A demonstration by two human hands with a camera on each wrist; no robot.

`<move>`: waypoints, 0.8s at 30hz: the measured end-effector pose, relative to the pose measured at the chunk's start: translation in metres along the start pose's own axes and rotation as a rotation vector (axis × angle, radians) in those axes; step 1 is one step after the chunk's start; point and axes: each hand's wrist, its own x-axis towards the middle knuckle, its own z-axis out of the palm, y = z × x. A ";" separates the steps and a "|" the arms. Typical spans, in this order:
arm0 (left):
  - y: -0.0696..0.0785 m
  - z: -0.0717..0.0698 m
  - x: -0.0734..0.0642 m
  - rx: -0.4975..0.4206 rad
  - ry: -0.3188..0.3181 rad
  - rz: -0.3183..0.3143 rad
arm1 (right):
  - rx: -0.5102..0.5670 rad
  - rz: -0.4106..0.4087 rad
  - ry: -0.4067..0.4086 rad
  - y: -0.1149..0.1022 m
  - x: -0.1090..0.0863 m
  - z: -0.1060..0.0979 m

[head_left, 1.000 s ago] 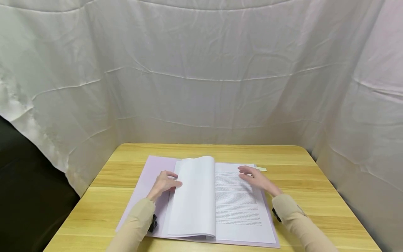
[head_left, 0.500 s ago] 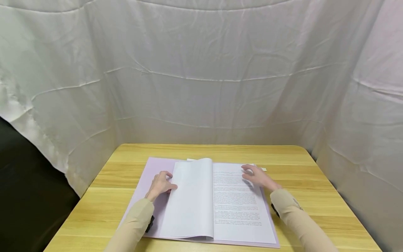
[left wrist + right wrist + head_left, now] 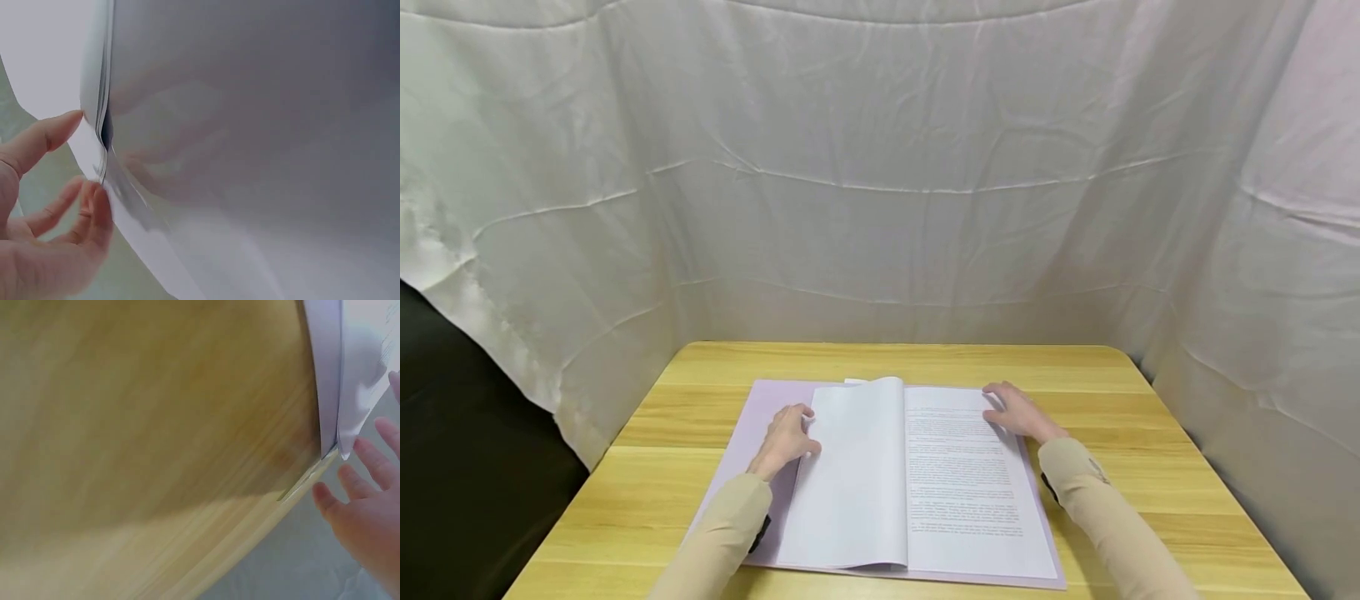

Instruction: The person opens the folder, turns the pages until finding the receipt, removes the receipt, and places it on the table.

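Note:
An open document folder with a lilac cover (image 3: 775, 396) lies on the table. On its left side lies a bundle of turned white pages (image 3: 850, 475), bowed up near the spine. The printed page (image 3: 962, 475) faces up on the right side. My left hand (image 3: 784, 440) is at the left edge of the turned pages. In the left wrist view, its thumb (image 3: 59, 129) and bent fingers (image 3: 97, 219) are at the stacked page edges. My right hand (image 3: 1017, 411) is at the printed page's upper right corner, fingers spread, holding nothing.
The wooden table (image 3: 1112, 400) extends behind and beside the folder. A small white tab (image 3: 853, 381) shows behind the turned pages. Pale cloth (image 3: 887, 233) hangs around the back and sides, with a dark area (image 3: 467, 467) at the left.
The turned pages have settled lower and farther left, with my left hand shifting slightly left along with them. My right hand has moved slightly right and away towards the page's far corner.

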 end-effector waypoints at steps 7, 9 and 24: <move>0.002 0.008 0.002 -0.043 -0.107 0.115 | -0.016 0.019 0.008 0.002 0.004 0.001; 0.002 0.010 0.003 -0.048 -0.141 0.147 | -0.016 0.018 0.022 0.002 0.005 0.002; -0.003 0.011 0.002 -0.075 -0.354 0.178 | 0.037 0.097 0.113 0.002 0.014 0.003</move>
